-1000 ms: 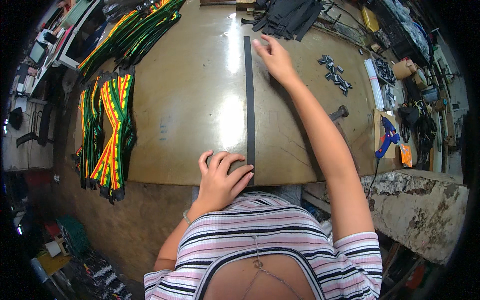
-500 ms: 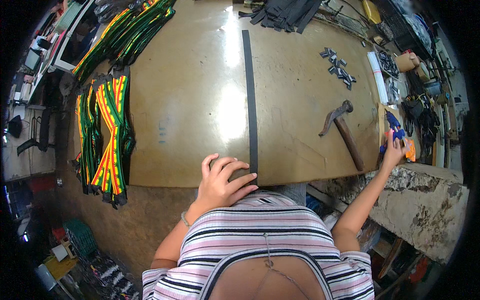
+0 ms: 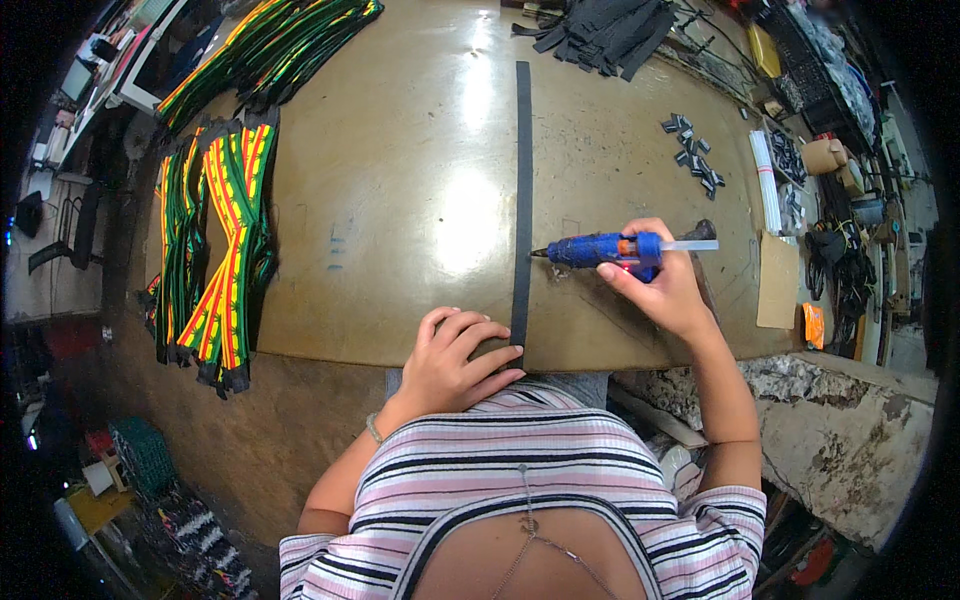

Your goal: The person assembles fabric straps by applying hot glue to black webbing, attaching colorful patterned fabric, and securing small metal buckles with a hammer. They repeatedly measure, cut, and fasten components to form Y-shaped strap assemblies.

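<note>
A long black strap (image 3: 523,170) lies straight across the table, running away from me. Its near end is under the fingertips of my left hand (image 3: 455,355), which rests at the table's front edge with fingers spread. In my right hand (image 3: 668,295) is a blue hot glue gun (image 3: 590,250), held level with its nozzle pointing left. The tip is at the right edge of the strap; whether it touches I cannot tell. A clear glue stick (image 3: 695,245) juts from the gun's back. Behind my right hand, a hammer (image 3: 708,285) is mostly hidden.
Striped green, yellow and red straps (image 3: 235,240) lie at the left, with another bundle (image 3: 290,60) behind them. Black straps (image 3: 605,35) are heaped at the far side. Small dark metal pieces (image 3: 695,160), white sticks (image 3: 765,185), cardboard (image 3: 777,285) and an orange packet (image 3: 813,326) sit at the right.
My right hand has brought the glue gun from the table's right edge leftward to the strap. My left hand stays on the strap's near end. The whole view has shifted slightly.
</note>
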{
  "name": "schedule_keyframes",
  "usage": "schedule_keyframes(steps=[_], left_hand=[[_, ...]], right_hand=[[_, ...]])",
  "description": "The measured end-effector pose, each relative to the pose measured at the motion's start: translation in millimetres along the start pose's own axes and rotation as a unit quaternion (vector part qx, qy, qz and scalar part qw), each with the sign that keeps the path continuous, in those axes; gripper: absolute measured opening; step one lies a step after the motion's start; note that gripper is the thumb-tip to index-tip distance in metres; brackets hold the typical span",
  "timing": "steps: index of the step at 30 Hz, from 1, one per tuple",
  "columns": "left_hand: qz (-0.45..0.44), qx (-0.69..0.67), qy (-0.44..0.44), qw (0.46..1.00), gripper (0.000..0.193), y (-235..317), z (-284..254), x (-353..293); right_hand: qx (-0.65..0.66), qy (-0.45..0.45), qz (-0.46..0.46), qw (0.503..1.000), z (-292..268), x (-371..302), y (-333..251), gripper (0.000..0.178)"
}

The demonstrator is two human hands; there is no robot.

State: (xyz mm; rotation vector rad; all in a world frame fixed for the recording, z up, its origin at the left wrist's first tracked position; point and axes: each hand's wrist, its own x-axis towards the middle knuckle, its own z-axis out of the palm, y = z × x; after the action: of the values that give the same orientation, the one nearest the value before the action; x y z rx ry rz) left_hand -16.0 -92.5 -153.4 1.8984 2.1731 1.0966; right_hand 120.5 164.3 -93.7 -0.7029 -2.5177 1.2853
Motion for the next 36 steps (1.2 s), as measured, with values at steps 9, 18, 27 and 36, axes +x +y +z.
schedule_keyframes(steps=[9, 18, 27, 36], left_hand=[[0.007, -0.008, 0.006, 1.0, 0.023, -1.2, 0.4, -0.3], [0.001, -0.014, 0.004, 1.0, 0.023, 0.3, -1.0, -0.4], [0.01, -0.022, 0.013, 1.0, 0.032, -1.6, -1.9, -1.0], [-0.103, 0.018, 0.145, 0.984, 0.034, -61.1, -135.3, 10.3]], right_hand=[[-0.06, -0.034, -0.03, 0.997, 0.9, 11.4, 5.0, 0.043], [-0.086, -0.01, -0.049, 0.995, -1.0, 41.7, -7.0, 0.042], [-0.298, 0.081, -0.278, 0.91, -16.0, 5.2, -5.8, 0.032], [-0.222, 0.519, 0.233, 0.792, -192.5, -147.1, 218.5, 0.062]])
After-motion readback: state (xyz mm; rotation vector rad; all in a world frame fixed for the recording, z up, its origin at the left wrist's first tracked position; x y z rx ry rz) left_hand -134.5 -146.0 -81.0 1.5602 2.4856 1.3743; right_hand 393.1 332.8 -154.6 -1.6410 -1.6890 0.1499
